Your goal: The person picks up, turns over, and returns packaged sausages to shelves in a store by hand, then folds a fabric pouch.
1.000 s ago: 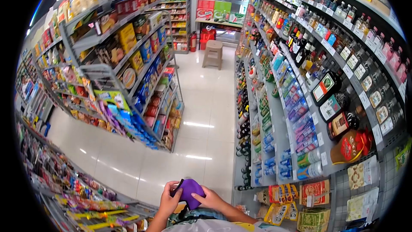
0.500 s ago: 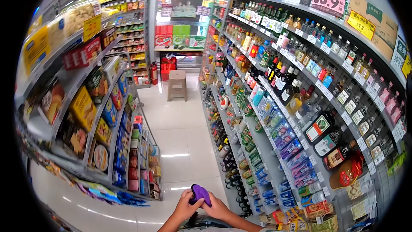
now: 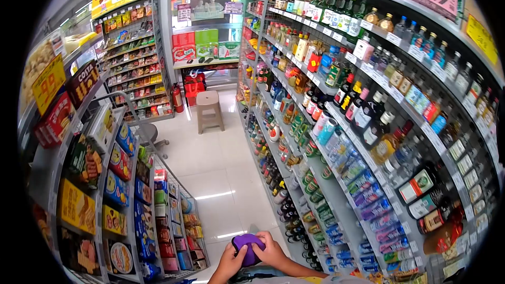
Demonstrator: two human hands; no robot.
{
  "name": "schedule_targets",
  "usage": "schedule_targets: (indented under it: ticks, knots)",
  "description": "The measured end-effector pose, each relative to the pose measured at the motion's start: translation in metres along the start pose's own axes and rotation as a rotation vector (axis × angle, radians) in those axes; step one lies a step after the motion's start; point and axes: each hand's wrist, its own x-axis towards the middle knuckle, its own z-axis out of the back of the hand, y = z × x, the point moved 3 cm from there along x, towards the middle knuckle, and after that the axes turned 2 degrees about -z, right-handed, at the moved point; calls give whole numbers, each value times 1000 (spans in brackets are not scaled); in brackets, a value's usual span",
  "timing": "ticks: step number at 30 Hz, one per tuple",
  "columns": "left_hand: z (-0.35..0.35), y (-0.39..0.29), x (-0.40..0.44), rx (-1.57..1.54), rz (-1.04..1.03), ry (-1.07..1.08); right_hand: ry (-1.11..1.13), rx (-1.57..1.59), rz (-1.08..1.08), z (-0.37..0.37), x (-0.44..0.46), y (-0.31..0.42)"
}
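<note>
Low in the middle of the view, both my hands hold a soft purple cloth item (image 3: 245,248) with a dark edge; its exact kind does not show. My left hand (image 3: 230,259) grips its left side, the thumb lying over the front. On the right side, my right hand (image 3: 271,251) is closed on it, with thumb and fingers pressed against the fabric. Both hands are in front of my body, above the tiled floor (image 3: 210,171).
Along the right runs a long shelf (image 3: 321,81) of bottles and cans. On the left stands a rack (image 3: 105,173) of boxed snacks. A stool (image 3: 209,111) stands further down the aisle, with a fire extinguisher (image 3: 177,98) behind it on the left.
The shelves and stool appear nearer and shifted in view as I move forward down the aisle. The purple item is turned and more spread between my hands.
</note>
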Motion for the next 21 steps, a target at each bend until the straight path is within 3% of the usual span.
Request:
schedule_targets:
  ticks: [3,5,8,12,14,16,18,20,21]
  knots:
    - [3,-11,52,135,-55,-47,45,25,-46,8,67,-18]
    - [2,-33,88,249,-25,-105,48,-191,280,18,113,-13]
    - [-4,-44,144,154,9,-142,21,-11,185,34,166,-14]
    - [-17,-52,208,217,-15,-153,44,-26,240,59,222,-23]
    - [-18,-49,235,279,-103,-112,259,-89,269,63,239,-24]
    - [-27,-57,244,235,14,-178,425,8,140,70,252,-16]
    - [-31,-73,258,187,125,-235,413,222,49,82,258,15]
    - [-37,-86,280,221,195,49,356,203,21,84,271,-11]
    - [-42,-84,288,202,118,-2,373,298,-148,86,279,-29]
